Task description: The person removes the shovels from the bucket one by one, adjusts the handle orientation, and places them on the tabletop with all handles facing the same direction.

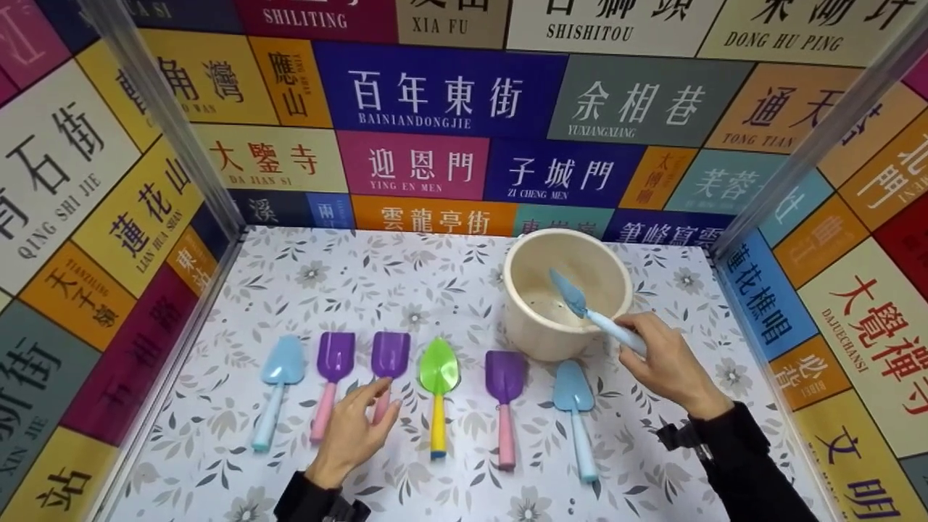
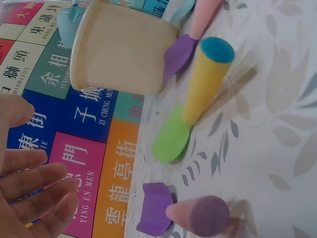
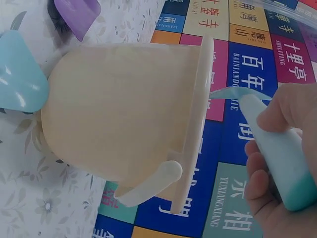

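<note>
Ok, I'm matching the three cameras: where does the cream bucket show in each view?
Head: cream bucket stands right of centre, behind the row of shovels.
Left wrist: top, left of centre, seen from outside.
Right wrist: fills the middle, lying sideways in frame.
Shared landmark: the purple shovel beside it.

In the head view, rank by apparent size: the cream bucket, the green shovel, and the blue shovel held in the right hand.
1. Cream bucket, clearly largest.
2. Green shovel.
3. Held blue shovel, though the right hand covers part of its handle, so ranks 2 and 3 are unsure.
</note>
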`<state>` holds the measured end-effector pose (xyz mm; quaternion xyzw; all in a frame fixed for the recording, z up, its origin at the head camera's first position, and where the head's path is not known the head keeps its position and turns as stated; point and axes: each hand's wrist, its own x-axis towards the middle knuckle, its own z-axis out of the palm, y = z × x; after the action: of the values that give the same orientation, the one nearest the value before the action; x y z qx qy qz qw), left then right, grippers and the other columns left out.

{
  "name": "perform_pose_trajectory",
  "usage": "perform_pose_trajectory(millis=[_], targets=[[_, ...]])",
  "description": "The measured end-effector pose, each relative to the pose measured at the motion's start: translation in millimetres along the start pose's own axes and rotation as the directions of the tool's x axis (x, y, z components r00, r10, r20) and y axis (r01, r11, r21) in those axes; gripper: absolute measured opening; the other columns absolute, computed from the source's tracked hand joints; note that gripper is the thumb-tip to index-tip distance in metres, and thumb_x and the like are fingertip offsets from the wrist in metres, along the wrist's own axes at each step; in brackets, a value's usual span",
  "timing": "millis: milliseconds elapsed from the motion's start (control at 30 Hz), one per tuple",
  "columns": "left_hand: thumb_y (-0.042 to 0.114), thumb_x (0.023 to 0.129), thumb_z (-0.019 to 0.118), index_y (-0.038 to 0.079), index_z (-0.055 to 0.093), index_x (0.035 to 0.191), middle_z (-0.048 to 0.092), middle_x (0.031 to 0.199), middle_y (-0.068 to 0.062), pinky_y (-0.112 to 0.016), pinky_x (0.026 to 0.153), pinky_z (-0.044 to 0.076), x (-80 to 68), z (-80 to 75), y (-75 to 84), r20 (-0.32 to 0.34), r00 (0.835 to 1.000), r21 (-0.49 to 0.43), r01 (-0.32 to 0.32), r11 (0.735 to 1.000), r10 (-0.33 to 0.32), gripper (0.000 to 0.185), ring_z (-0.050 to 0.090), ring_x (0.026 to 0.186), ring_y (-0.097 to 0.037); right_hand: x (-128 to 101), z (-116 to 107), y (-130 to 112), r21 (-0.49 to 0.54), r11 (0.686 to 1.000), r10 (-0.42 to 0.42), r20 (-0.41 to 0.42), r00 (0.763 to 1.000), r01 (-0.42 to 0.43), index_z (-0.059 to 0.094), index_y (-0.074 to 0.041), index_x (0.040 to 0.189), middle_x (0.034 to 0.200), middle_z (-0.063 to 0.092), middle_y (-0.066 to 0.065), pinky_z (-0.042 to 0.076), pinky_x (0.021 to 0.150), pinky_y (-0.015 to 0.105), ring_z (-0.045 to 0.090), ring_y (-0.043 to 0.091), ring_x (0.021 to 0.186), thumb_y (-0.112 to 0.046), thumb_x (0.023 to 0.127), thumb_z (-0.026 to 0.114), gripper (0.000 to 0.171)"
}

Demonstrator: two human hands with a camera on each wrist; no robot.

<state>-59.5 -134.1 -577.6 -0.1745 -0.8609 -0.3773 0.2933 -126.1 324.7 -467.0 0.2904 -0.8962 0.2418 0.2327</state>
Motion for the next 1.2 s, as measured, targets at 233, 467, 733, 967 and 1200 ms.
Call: perform_pose_trajectory(millis=[233,467,733,967,1200], targets=[[-0.002,0.085,0.079,-0.011,0.073,0.116,0.08,0.099,-0.02,-0.037,0.072,0.066,26.9,-0.7,14.5,-0.044,0.998,-0.144,0.042,0.989,-0.049,0.034,0.077,0.079,-0.031,1,1,-11,-0.127,0.975,-0.19,-0.048,0.981,0.182,0.069,0.003,0.114,0.102,0.067,0.015,0.061,0.073,0.038,0.068,0.026,0.086,0.011,0.07,0.074,0.045],[0.003,0.097,0.071,-0.011,0.07,0.124,0.08,0.105,-0.021,-0.029,0.082,0.066,56.2,3.5,39.7,0.074,0.966,-0.339,0.26,0.904,-0.25,0.03,0.079,0.089,-0.033,4,9,-28,-0.136,0.951,-0.288,-0.049,0.956,0.279,0.071,0.002,0.115,0.106,0.069,0.015,0.06,0.077,0.037,0.067,0.028,0.091,0.01,0.068,0.073,0.047],[0.008,0.107,0.059,-0.016,0.059,0.137,0.074,0.115,-0.032,-0.028,0.087,0.065,82.7,20.0,61.6,0.368,0.816,-0.567,0.577,0.588,-0.446,0.038,0.077,0.092,-0.027,11,30,-49,-0.077,0.91,-0.411,-0.044,0.911,0.407,0.072,0.003,0.112,0.103,0.068,0.015,0.059,0.074,0.035,0.065,0.027,0.086,0.008,0.074,0.063,0.04],[0.02,0.112,0.053,-0.013,0.059,0.14,0.073,0.107,-0.015,-0.028,0.083,0.066,89.7,42.1,63.4,0.526,0.658,-0.618,0.731,0.29,-0.538,0.044,0.071,0.086,-0.012,9,57,-69,-0.135,0.846,-0.519,0.006,0.855,0.515,0.075,-0.001,0.106,0.096,0.067,0.009,0.057,0.069,0.024,0.061,0.017,0.079,-0.002,0.099,0.052,0.024],[0.013,0.107,0.057,-0.013,0.064,0.133,0.065,0.126,-0.022,-0.027,0.075,0.066,85.1,54.6,61.4,0.572,0.582,-0.567,0.789,0.234,-0.578,0.037,0.068,0.086,-0.014,4,75,-80,-0.147,0.823,-0.546,0.061,0.836,0.548,0.074,-0.006,0.105,0.095,0.066,0.006,0.052,0.068,0.024,0.057,0.016,0.078,-0.006,0.108,0.042,0.032]])
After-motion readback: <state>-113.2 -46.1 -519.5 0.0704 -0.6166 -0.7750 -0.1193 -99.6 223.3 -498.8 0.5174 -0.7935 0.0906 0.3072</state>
